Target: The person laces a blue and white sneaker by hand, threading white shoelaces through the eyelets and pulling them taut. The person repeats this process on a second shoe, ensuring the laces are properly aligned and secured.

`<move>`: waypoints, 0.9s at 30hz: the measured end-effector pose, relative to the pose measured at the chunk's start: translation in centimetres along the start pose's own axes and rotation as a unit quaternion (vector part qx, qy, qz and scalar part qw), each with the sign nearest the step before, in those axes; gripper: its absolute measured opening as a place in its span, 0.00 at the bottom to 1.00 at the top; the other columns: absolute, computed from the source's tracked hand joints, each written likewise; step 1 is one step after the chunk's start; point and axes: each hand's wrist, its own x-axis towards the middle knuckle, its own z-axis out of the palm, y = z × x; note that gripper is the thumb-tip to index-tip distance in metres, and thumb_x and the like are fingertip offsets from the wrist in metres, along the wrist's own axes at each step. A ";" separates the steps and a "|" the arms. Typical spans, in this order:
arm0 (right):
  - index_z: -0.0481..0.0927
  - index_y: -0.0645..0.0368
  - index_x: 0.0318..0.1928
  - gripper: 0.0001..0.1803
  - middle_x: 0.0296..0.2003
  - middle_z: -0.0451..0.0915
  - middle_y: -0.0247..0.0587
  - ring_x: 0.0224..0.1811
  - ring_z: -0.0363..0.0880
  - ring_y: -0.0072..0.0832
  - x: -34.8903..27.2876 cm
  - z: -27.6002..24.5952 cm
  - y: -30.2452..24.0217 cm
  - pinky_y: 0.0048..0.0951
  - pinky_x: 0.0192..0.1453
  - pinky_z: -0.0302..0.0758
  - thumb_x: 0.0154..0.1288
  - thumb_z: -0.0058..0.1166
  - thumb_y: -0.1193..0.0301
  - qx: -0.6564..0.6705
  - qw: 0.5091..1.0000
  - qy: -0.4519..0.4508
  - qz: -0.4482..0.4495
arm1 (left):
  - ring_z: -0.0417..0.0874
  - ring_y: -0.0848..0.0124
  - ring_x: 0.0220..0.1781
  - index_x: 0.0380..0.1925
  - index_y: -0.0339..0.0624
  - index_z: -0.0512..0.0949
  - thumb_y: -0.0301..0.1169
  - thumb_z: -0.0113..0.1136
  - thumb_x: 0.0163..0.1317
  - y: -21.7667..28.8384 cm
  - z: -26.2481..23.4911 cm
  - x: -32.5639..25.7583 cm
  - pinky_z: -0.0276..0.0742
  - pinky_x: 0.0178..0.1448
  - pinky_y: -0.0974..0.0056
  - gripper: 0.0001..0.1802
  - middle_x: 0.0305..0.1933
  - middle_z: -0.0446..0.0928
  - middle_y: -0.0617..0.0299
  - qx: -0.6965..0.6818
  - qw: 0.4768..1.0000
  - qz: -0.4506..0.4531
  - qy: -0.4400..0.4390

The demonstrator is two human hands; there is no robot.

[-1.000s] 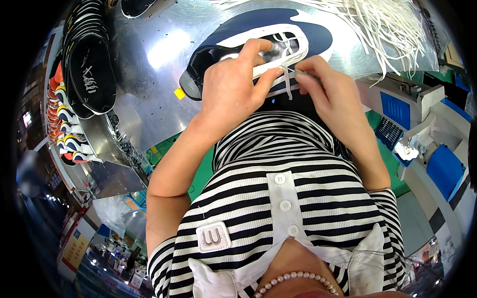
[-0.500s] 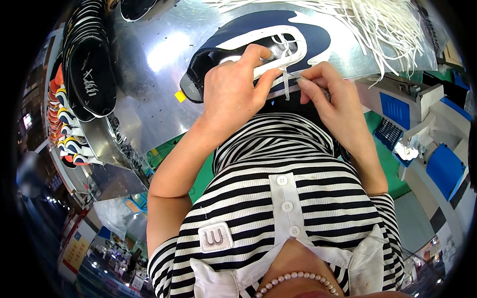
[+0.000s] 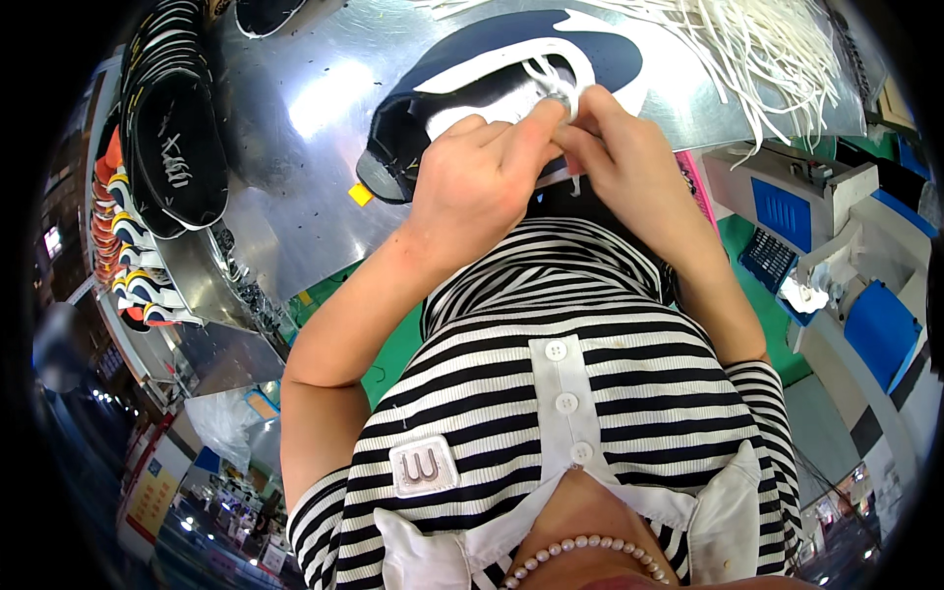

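Observation:
A dark blue shoe upper [image 3: 462, 61] with white trim lies on its side on the metal table, its opening toward me. A white shoelace [image 3: 544, 75] crosses the opening near the toe end, and a loose end hangs below my fingers. My left hand [image 3: 482, 182] is closed at the near edge of the upper, thumb and forefinger pinched at the eyelet edge. Against those fingertips, my right hand [image 3: 639, 162] is closed in a pinch on the lace. The fingers hide the exact spot where lace and edge meet. A yellow tab [image 3: 361, 194] sticks out at the heel.
Loose white laces [image 3: 757, 64] lie heaped at the table's far right. Stacked black shoe uppers [image 3: 177, 152] stand at the left, beside orange and white shoe parts [image 3: 138, 261]. The metal table [image 3: 285, 197] has scattered dark scraps. Workstation equipment [image 3: 787, 211] stands at the right.
My right hand has moved up and left to meet my left fingertips. My left forefinger has come out of the opening and curled. The upper has shifted slightly away and left.

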 end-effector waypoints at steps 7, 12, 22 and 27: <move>0.81 0.63 0.47 0.09 0.33 0.83 0.30 0.31 0.76 0.14 -1.7 -5.6 -1.9 0.14 0.36 0.72 0.67 0.59 0.79 0.065 0.994 0.059 -0.067 | 0.74 0.65 0.20 0.38 0.40 0.74 0.28 0.76 0.51 -0.9 -0.2 -1.7 0.69 0.26 0.63 0.20 0.29 0.79 0.63 0.015 0.998 0.030 0.047; 0.82 0.60 0.49 0.12 0.32 0.83 0.46 0.30 0.83 0.33 2.0 -2.7 -3.4 0.28 0.35 0.76 0.65 0.59 0.73 -0.227 0.948 -0.089 -0.203 | 0.79 0.66 0.23 0.38 0.42 0.73 0.27 0.76 0.50 -1.2 -0.6 -2.3 0.68 0.27 0.65 0.21 0.28 0.80 0.62 -0.006 0.996 0.080 0.040; 0.85 0.62 0.47 0.11 0.40 0.86 0.37 0.42 0.83 0.21 3.6 -5.3 -4.0 0.24 0.53 0.78 0.65 0.61 0.74 0.194 0.965 0.096 -0.149 | 0.80 0.62 0.23 0.41 0.39 0.74 0.34 0.70 0.56 -1.1 -1.4 -2.0 0.72 0.30 0.61 0.18 0.23 0.78 0.61 -0.071 0.996 0.049 -0.009; 0.84 0.62 0.42 0.07 0.35 0.84 0.29 0.39 0.79 0.14 4.7 -1.0 -1.1 0.19 0.48 0.75 0.64 0.63 0.75 0.211 0.975 -0.020 -0.065 | 0.84 0.52 0.33 0.60 0.31 0.62 0.42 0.71 0.59 -1.1 -2.1 -1.6 0.80 0.40 0.56 0.38 0.32 0.82 0.50 -0.170 0.972 -0.163 0.015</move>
